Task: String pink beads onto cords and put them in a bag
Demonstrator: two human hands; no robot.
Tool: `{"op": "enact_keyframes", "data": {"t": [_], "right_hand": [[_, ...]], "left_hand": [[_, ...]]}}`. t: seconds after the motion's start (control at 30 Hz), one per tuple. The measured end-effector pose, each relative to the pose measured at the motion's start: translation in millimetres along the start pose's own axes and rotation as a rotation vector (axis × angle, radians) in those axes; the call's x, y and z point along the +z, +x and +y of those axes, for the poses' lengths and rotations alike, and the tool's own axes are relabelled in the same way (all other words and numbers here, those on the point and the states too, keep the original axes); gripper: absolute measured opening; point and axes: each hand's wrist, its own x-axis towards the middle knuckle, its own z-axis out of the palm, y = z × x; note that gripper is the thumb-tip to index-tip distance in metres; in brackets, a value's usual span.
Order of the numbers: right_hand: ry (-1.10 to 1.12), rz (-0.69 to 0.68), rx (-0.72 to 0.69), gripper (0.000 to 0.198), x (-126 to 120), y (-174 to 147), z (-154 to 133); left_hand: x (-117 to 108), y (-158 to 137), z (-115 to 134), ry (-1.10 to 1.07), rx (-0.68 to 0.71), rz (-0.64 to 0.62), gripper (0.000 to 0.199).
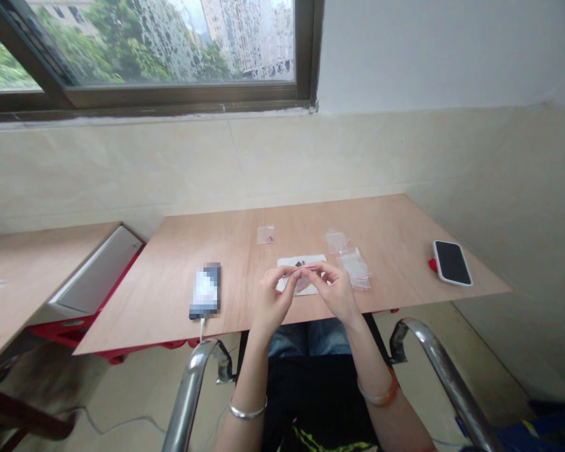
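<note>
My left hand [275, 298] and my right hand [338, 294] meet above the near part of the table. Thumbs and forefingers of both pinch the top edge of a small clear zip bag [303, 282] with a red strip. Beneath it lies a white sheet of paper [317, 258], partly covered by my hands. Several small dark pieces [299, 263] rest on the sheet, just beyond my fingertips. To the right of my right hand is a pile of clear zip bags [356, 269], with another clear bag [337, 242] behind it.
A small bag with purplish bits [265, 235] lies farther back on the wooden table [207, 232]. At left is a phone [206, 292] on a white cable; at right, another phone [452, 263] leans on something red [432, 265]. Metal armrests [191, 389] flank me.
</note>
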Motion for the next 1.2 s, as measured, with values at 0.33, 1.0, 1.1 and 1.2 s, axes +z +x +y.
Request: {"op": "enact_keyframes", "data": {"t": [0.33,1.0,1.1,1.2], "right_hand": [[0.159,0.094,0.046,0.019,2,3,3],[0.029,0.010,-0.037,0.021,-1,2,2],[0.079,-0.012,-0.024,0.022,2,4,3],[0.206,-0.032,0.058,0.027,10,11,9]], "left_hand": [[2,2,1,-0.219,-0.083,-0.015,0.022],[-11,5,-5,-0.111,-0.105,0.110,0.014],[-15,7,-8,-0.115,-0.117,0.108,0.012],[-15,11,-16,-0.250,-0.199,0.088,0.017]]}}
